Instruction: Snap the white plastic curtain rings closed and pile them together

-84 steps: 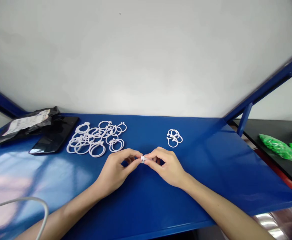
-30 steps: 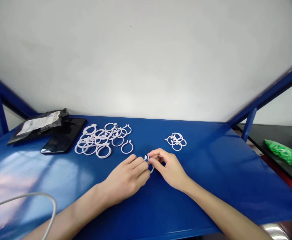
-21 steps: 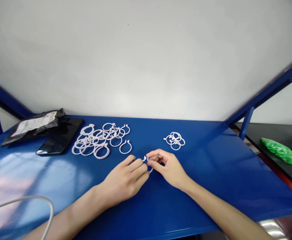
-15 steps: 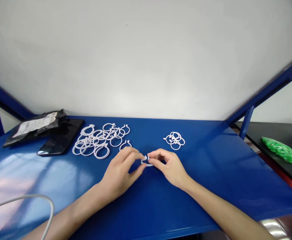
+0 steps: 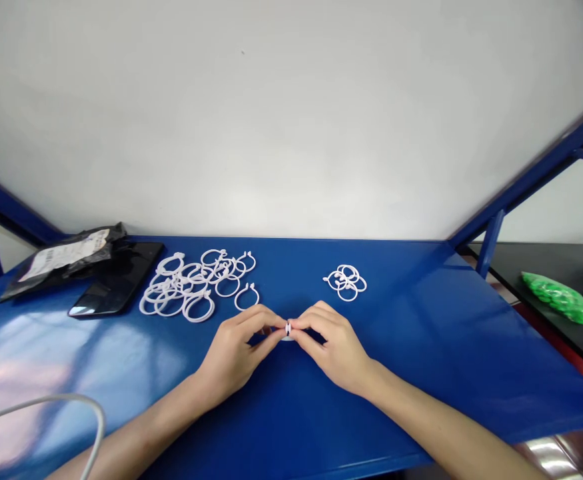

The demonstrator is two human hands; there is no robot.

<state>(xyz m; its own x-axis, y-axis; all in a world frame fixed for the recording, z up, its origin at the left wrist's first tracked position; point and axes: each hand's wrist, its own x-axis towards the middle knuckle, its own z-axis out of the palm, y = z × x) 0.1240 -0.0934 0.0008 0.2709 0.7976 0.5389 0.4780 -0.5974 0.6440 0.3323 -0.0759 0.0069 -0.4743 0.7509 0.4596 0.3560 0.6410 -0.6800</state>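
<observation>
While the left hand [image 5: 232, 351] pinches one end of a ring [image 5: 288, 330], the right hand [image 5: 338, 347] pinches the other, at the table's [image 5: 291, 407] middle, nearer than the left pile [image 5: 196, 287] and right pile [image 5: 347, 280].

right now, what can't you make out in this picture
All in the head view:
Held white ring: most of its loop, hidden by the left hand and right hand.
Larger ring heap: exact count, hidden by overlap.
White label: print, too small to read.
Gray cable: both ends, cut off by the left and bottom edges.
Green pieces: exact shape, too small.
</observation>
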